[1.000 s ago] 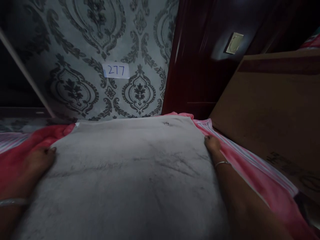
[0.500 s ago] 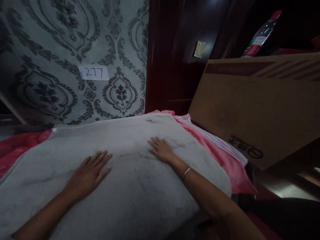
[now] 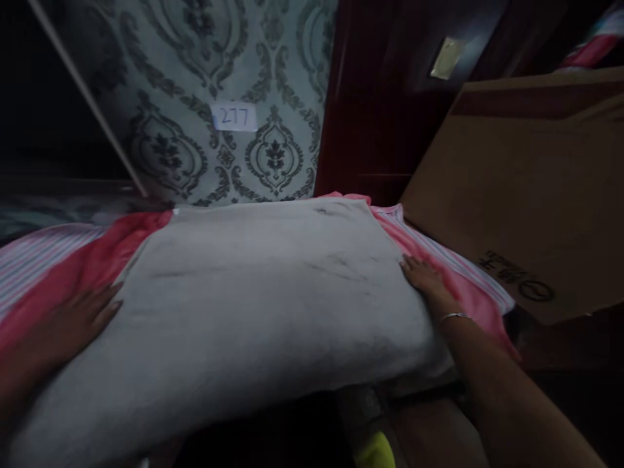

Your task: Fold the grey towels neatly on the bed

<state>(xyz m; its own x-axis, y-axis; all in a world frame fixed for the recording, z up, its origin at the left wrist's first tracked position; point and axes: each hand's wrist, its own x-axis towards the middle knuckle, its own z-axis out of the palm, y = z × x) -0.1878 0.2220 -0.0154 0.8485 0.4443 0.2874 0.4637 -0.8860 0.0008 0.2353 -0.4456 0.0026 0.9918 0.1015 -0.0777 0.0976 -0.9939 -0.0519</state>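
Observation:
A grey towel (image 3: 253,292) lies spread flat over a pink striped cloth (image 3: 73,266). My left hand (image 3: 80,318) rests flat at the towel's left edge, fingers stretched out on the pink cloth. My right hand (image 3: 423,276) lies flat at the towel's right edge, fingers out, a thin bangle on the wrist. Neither hand holds anything.
A large cardboard box (image 3: 526,188) leans close on the right. Patterned wallpaper with a label reading 277 (image 3: 234,117) is behind, next to a dark red wooden door (image 3: 380,97). Something yellow-green (image 3: 375,450) shows at the bottom edge.
Both hands slid outward from the middle of the grey towel to its left and right edges. The view swung back to the left.

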